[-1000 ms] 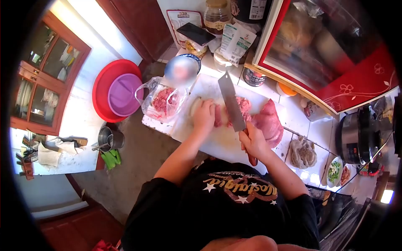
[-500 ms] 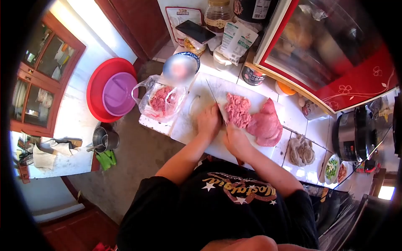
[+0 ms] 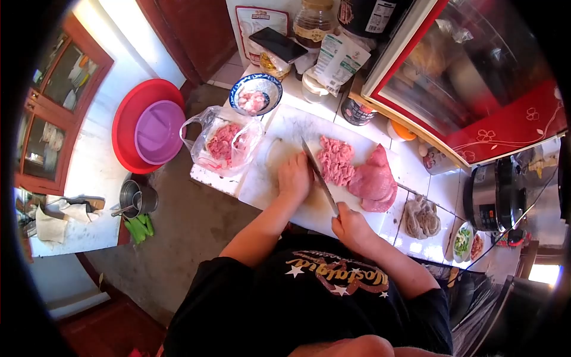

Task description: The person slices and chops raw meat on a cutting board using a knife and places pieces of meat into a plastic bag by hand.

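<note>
My right hand (image 3: 352,228) is wrapped round the handle of a long knife (image 3: 322,178), whose blade slants across the white cutting board (image 3: 262,191). Close against the blade's left side, my left hand (image 3: 295,177) presses down on the board with its fingers together and curled. What lies under those fingers is hidden. Just right of the blade is a heap of cut pink meat (image 3: 336,159). A larger slab of raw meat (image 3: 375,183) lies beside this heap, at the board's right side.
Left of the board sits an open plastic bag (image 3: 250,143) with meat inside. Behind it stands a blue-patterned bowl (image 3: 277,95) holding pale pieces. A crumpled cloth (image 3: 422,217) lies on the tiles at right, near a rice cooker (image 3: 493,196). A red-framed cabinet (image 3: 505,128) overhangs the back right.
My right hand has drawn the knife back toward my body and slightly right. My left hand stays by the blade. The view has shifted slightly.
</note>
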The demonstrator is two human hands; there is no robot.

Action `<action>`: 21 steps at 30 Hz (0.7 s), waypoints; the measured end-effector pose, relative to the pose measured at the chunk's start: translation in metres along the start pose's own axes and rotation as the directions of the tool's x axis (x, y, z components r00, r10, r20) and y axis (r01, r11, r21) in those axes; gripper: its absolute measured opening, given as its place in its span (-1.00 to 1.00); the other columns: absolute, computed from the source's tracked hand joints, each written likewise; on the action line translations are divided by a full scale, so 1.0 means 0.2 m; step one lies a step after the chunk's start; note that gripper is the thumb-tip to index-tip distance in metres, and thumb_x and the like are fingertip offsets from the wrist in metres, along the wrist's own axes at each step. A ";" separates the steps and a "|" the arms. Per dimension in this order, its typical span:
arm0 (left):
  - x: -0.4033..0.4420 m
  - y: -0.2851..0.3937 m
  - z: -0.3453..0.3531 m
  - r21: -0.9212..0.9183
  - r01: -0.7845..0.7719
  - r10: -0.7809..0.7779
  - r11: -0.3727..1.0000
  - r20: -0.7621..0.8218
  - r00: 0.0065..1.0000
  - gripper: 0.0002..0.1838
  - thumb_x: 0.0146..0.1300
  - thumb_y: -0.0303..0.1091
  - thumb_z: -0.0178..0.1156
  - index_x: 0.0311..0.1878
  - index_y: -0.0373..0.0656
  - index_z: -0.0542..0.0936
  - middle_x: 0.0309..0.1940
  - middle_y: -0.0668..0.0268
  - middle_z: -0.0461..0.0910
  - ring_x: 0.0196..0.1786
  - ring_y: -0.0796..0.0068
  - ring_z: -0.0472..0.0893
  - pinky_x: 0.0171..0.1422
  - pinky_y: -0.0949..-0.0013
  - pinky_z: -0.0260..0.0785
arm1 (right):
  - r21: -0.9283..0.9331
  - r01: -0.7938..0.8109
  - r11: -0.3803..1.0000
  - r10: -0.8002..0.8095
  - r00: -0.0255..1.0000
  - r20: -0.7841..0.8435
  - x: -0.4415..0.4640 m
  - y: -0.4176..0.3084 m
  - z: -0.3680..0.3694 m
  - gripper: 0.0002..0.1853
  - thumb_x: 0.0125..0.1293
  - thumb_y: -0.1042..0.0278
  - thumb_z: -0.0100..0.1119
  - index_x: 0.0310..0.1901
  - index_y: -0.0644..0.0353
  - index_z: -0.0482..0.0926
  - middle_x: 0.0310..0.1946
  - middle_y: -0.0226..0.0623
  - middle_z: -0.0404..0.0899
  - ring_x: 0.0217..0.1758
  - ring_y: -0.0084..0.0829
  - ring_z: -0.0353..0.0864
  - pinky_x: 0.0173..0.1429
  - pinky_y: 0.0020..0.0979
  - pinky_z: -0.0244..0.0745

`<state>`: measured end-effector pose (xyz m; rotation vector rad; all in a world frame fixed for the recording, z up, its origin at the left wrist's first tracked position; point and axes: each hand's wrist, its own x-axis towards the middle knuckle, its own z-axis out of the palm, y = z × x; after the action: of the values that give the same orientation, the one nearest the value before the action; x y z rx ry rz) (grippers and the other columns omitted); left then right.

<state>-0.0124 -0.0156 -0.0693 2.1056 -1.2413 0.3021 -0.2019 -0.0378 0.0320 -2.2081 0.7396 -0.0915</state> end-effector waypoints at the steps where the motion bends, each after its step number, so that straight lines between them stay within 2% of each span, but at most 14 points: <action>1: -0.01 0.00 0.00 0.024 -0.015 0.015 1.000 -0.009 1.000 -0.77 0.11 -0.38 0.09 -0.15 -0.20 0.50 -0.39 0.16 0.51 -0.36 0.11 0.53 -0.28 0.11 0.34 | -0.035 0.002 0.999 -0.003 1.000 -0.020 0.03 -0.01 0.02 -0.81 0.23 0.43 -0.03 -0.21 0.37 0.30 -0.60 0.19 0.47 -0.49 0.19 0.52 -0.39 -0.02 0.44; 2: 0.00 0.00 -0.01 0.024 -0.014 0.015 1.000 -0.005 1.000 -0.77 0.11 -0.38 0.09 -0.15 -0.20 0.50 -0.39 0.16 0.51 -0.36 0.11 0.53 -0.28 0.11 0.34 | -0.075 0.066 0.995 -0.070 0.996 -0.055 0.10 0.06 0.09 -0.81 0.24 0.42 -0.04 -0.20 0.37 0.29 -0.60 0.22 0.48 -0.49 0.22 0.51 -0.40 0.05 0.41; 4: 0.00 0.02 -0.03 0.023 0.028 -0.030 0.999 0.109 0.994 -0.79 0.11 -0.38 0.09 -0.17 -0.20 0.51 -0.39 0.17 0.51 -0.37 0.11 0.53 -0.29 0.12 0.34 | -0.048 0.034 0.998 -0.037 0.996 -0.077 0.33 0.04 0.11 -0.81 0.25 0.41 -0.04 -0.21 0.37 0.30 -0.62 0.15 0.48 -0.54 0.10 0.53 -0.47 -0.02 0.42; 5: -0.01 0.02 -0.04 0.025 0.024 -0.027 0.999 0.109 0.994 -0.79 0.11 -0.38 0.09 -0.17 -0.20 0.51 -0.39 0.17 0.51 -0.37 0.11 0.53 -0.29 0.12 0.34 | -0.014 0.011 1.000 -0.012 0.998 -0.070 0.45 0.01 0.10 -0.81 0.26 0.40 -0.05 -0.22 0.37 0.30 -0.64 0.10 0.48 -0.58 0.02 0.55 -0.50 -0.07 0.42; 7: 0.01 0.02 -0.06 -0.086 -0.057 0.060 0.995 0.030 0.998 -0.80 0.11 -0.39 0.08 -0.18 -0.19 0.51 -0.39 0.17 0.51 -0.37 0.09 0.52 -0.30 0.10 0.34 | 0.050 -0.010 0.999 0.012 0.999 -0.037 0.52 -0.02 0.04 -0.81 0.27 0.39 -0.05 -0.23 0.36 0.30 -0.65 0.03 0.48 -0.62 -0.09 0.56 -0.55 -0.14 0.42; 9: 0.01 0.03 -0.08 -0.063 -0.034 0.035 0.997 0.012 0.999 -0.80 0.10 -0.39 0.09 -0.19 -0.19 0.51 -0.39 0.17 0.51 -0.37 0.09 0.52 -0.30 0.09 0.34 | 0.301 -0.089 0.950 0.094 0.996 -0.002 0.51 -0.04 -0.03 -0.81 0.29 0.38 -0.03 -0.23 0.35 0.31 -0.66 -0.13 0.47 -0.65 -0.33 0.54 -0.59 -0.30 0.40; 11: 0.00 0.02 -0.04 -0.050 0.013 -0.013 0.999 0.004 1.000 -0.80 0.10 -0.38 0.10 -0.20 -0.18 0.50 -0.39 0.16 0.51 -0.37 0.09 0.53 -0.30 0.08 0.35 | 0.307 -0.114 0.945 0.104 0.993 0.047 0.32 -0.05 -0.09 -0.81 0.26 0.40 -0.02 -0.21 0.37 0.33 -0.60 -0.04 0.50 -0.64 -0.31 0.55 -0.50 -0.28 0.48; 13: -0.03 0.00 0.02 -0.048 0.064 -0.065 0.997 -0.014 0.998 -0.79 0.06 -0.37 0.13 -0.20 -0.18 0.50 -0.38 0.16 0.51 -0.35 0.08 0.53 -0.28 0.07 0.37 | 0.204 -0.149 0.968 0.130 0.986 0.102 0.12 -0.10 -0.14 -0.80 0.24 0.42 -0.01 -0.21 0.40 0.31 -0.59 0.04 0.51 -0.61 -0.15 0.58 -0.48 -0.18 0.48; 14: -0.02 0.00 0.02 -0.051 0.066 -0.067 0.996 -0.013 0.998 -0.79 0.06 -0.37 0.13 -0.20 -0.18 0.50 -0.38 0.16 0.51 -0.35 0.08 0.53 -0.28 0.07 0.37 | 0.201 -0.151 0.968 0.132 0.986 0.103 0.05 -0.08 -0.11 -0.80 0.24 0.42 -0.01 -0.21 0.40 0.31 -0.59 0.04 0.51 -0.61 -0.15 0.58 -0.48 -0.18 0.48; 15: -0.02 0.00 0.01 -0.044 0.066 -0.065 0.997 0.020 0.998 -0.78 0.06 -0.36 0.13 -0.20 -0.17 0.50 -0.38 0.16 0.51 -0.35 0.09 0.54 -0.28 0.07 0.37 | 0.131 -0.109 0.985 0.099 0.991 0.086 -0.01 -0.05 -0.07 -0.80 0.23 0.43 -0.01 -0.22 0.41 0.31 -0.59 0.09 0.51 -0.59 -0.04 0.57 -0.45 -0.11 0.47; 16: -0.01 0.00 0.00 -0.037 0.063 -0.061 0.997 0.053 0.997 -0.78 0.06 -0.36 0.14 -0.20 -0.17 0.50 -0.38 0.16 0.51 -0.35 0.09 0.54 -0.28 0.07 0.38 | 0.061 -0.068 0.996 0.063 0.996 0.069 -0.03 -0.03 -0.05 -0.79 0.22 0.43 -0.01 -0.23 0.42 0.30 -0.58 0.14 0.52 -0.56 0.06 0.56 -0.42 -0.04 0.47; 17: -0.01 0.00 0.00 -0.037 0.063 -0.061 0.997 0.056 0.997 -0.78 0.06 -0.36 0.14 -0.20 -0.17 0.50 -0.38 0.16 0.51 -0.35 0.09 0.54 -0.28 0.07 0.38 | 0.063 -0.069 0.996 0.065 0.995 0.069 -0.01 -0.01 -0.03 -0.79 0.22 0.43 -0.01 -0.23 0.42 0.30 -0.58 0.14 0.52 -0.56 0.06 0.56 -0.42 -0.04 0.47; 19: -0.01 0.00 -0.01 -0.003 0.045 -0.045 0.999 0.068 0.997 -0.73 0.06 -0.34 0.15 -0.14 -0.18 0.50 -0.37 0.16 0.50 -0.33 0.10 0.54 -0.29 0.10 0.38 | 0.027 -0.051 0.998 0.049 0.996 0.069 0.11 -0.02 0.00 -0.77 0.21 0.41 -0.02 -0.21 0.43 0.32 -0.56 0.24 0.50 -0.46 0.21 0.54 -0.33 0.06 0.45; 21: -0.01 0.01 -0.04 0.007 0.030 -0.031 1.000 0.114 0.993 -0.72 0.06 -0.33 0.16 -0.13 -0.17 0.50 -0.36 0.16 0.50 -0.32 0.11 0.54 -0.27 0.10 0.37 | -0.121 0.069 0.990 -0.079 0.994 -0.078 0.34 0.07 0.12 -0.77 0.24 0.37 -0.03 -0.21 0.40 0.32 -0.61 0.15 0.48 -0.54 -0.02 0.57 -0.44 -0.08 0.45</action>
<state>-0.0138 -0.0088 -0.0637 2.1700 -1.2731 0.1740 -0.1450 -0.0658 -0.0052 -2.3566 0.7239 -0.1813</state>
